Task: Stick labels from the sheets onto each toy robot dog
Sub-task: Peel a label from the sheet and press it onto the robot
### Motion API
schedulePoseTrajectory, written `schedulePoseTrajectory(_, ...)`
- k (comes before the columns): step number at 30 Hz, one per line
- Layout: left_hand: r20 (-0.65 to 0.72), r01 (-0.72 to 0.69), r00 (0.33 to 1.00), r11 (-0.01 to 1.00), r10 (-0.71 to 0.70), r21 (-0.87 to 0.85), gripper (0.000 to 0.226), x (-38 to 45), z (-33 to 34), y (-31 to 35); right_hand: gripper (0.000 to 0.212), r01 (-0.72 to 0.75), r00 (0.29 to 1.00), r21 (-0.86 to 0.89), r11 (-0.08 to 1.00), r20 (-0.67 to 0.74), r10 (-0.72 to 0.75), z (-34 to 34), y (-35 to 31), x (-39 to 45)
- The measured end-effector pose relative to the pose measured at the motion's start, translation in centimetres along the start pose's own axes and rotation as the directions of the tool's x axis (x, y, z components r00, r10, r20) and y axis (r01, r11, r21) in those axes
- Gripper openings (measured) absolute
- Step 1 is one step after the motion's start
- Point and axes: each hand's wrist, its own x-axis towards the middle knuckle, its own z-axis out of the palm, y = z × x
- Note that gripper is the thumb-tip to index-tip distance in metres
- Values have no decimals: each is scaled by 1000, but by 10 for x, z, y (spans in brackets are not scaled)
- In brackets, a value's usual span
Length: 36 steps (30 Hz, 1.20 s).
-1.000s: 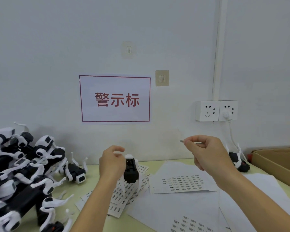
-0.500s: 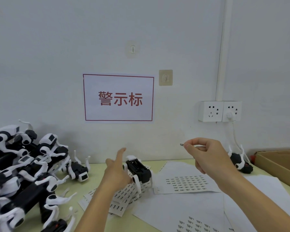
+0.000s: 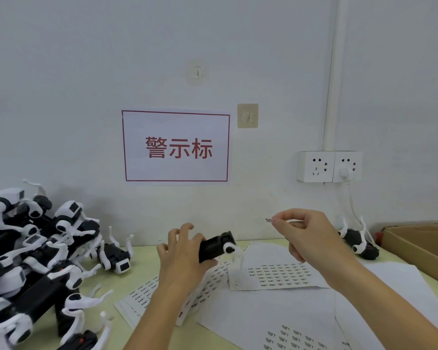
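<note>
In the head view, the left hand (image 3: 181, 251), low in the middle of the frame, now grips the toy dog (image 3: 216, 246) and has tipped it onto its side; half a second ago its fingers were spread beside the dog. The right hand (image 3: 311, 234) still pinches one tiny label (image 3: 268, 220) up in the air, apart from the dog. The label sheet (image 3: 276, 275) lies flat just below. I think sticking comes next. Many dogs (image 3: 33, 251) wait at the left.
</note>
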Motion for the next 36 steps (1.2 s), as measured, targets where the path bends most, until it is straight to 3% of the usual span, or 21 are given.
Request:
schedulePoseTrajectory(3,94,59,995,972,-39,-227,33,2,-18,11,9,17,1000,3,1000,1,-17,-1,0,1)
schedulePoseTrajectory(5,195,132,980,880,-46,-456,35,4,-29,20,9,26,1000,15,1000,3,-26,-1,0,2)
schedulePoseTrajectory(7,247,174,968,806,-35,-566,38,4,-36,26,9,37,999,14,999,5,-37,-2,-1,2)
schedulePoseTrajectory(11,352,273,936,658,-13,-702,40,3,-47,36,11,85,996,-8,996,6,-85,-1,-1,1)
schedulePoseTrajectory(15,418,298,906,612,60,-733,37,0,-50,40,16,148,989,-56,987,36,-146,-2,-5,-3)
schedulePoseTrajectory(20,408,276,890,470,205,-839,64,-4,-58,48,10,169,985,-132,977,52,-163,-2,-6,-6)
schedulePoseTrajectory(26,382,218,871,454,309,-864,69,-6,-68,55,11,211,977,-198,957,74,-200,-2,-11,-7)
schedulePoseTrajectory(36,339,151,895,519,289,-841,65,-4,-75,63,13,309,950,-337,889,67,-304,-1,-10,-6)
